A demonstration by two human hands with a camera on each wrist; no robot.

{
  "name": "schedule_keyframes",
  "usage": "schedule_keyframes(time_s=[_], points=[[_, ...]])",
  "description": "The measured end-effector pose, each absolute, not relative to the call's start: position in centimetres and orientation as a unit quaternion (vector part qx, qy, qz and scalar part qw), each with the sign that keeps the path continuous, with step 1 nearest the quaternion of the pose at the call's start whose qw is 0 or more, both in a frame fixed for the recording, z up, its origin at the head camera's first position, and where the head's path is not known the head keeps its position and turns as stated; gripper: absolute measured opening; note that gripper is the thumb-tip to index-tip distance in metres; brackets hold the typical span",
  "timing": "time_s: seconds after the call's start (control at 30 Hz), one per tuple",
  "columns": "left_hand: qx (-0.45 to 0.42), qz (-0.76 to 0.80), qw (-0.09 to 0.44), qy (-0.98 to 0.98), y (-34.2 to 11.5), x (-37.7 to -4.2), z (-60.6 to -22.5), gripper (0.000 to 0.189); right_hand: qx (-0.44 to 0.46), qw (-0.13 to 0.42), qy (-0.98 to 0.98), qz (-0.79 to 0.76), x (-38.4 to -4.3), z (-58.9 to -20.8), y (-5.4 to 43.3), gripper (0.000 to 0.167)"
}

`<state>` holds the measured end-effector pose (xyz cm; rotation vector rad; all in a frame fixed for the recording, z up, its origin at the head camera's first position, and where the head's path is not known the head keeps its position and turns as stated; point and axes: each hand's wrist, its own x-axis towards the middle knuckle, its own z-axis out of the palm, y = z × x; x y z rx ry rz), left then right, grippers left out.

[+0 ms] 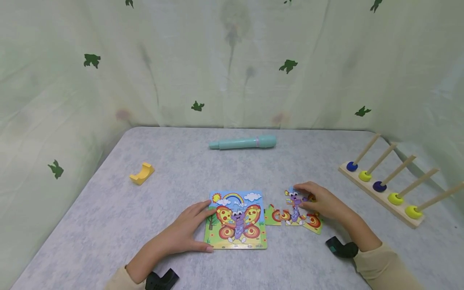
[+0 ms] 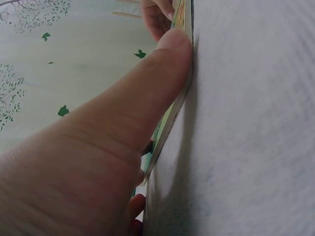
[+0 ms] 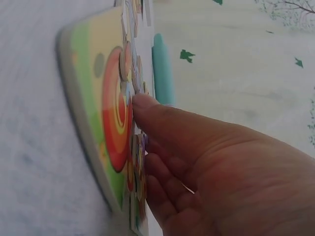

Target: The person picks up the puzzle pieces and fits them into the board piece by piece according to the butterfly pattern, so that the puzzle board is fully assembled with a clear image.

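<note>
A square butterfly picture board (image 1: 237, 237) lies flat on the table. My left hand (image 1: 183, 229) rests at its left side, fingers on the upper left edge and thumb by the lower left corner. To the board's right, jigsaw pieces (image 1: 294, 219) with the same butterfly lie partly joined. Over their right part, my right hand (image 1: 322, 199) holds a wing puzzle piece (image 1: 311, 198) between thumb and fingers, the hand hiding much of it. The right wrist view shows the thumb tip against the pieces and a lower wing piece (image 3: 115, 113) close by.
A teal pen-shaped tube (image 1: 243, 143) lies near the table's far edge. At the right stands a wooden rack (image 1: 380, 197) with slanting pegs and blue and yellow beads. A yellow curved block (image 1: 142, 174) is on the left. Pale curtain (image 1: 232, 60) encloses the table.
</note>
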<state>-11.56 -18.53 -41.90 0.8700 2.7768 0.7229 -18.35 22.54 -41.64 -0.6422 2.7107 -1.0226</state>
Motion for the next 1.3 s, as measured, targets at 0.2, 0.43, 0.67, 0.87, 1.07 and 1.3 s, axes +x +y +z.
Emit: schedule_keyframes(time_s=[0.2, 0.43, 0.67, 0.87, 1.07, 1.3], points=[[0.285, 0.242, 0.076, 0.925, -18.5, -11.6, -41.9, 0.095, -0.21, 0.078, 0.917, -0.33, -18.4, -41.8, 22.5, 0.054], [0.288, 0.243, 0.071, 0.924, -18.5, -11.5, -41.8, 0.094, -0.183, 0.055, 0.926, -0.325, -18.3, -41.5, 22.1, 0.063], [0.284, 0.238, 0.08, 0.925, -18.5, -11.6, -41.8, 0.095, -0.204, 0.006, 0.903, -0.378, -17.7, -40.1, 20.9, 0.058], [0.277, 0.241, 0.089, 0.926, -18.5, -11.5, -41.8, 0.096, -0.25, -0.02, 0.858, -0.448, -15.9, -38.4, 18.5, 0.057], [0.277, 0.247, 0.089, 0.924, -18.5, -11.5, -41.8, 0.095, -0.281, -0.01, 0.84, -0.464, -14.3, -37.8, 15.4, 0.057], [0.283, 0.243, 0.074, 0.925, -18.5, -11.6, -41.9, 0.096, -0.314, 0.036, 0.828, -0.464, -13.5, -38.0, 11.6, 0.061]])
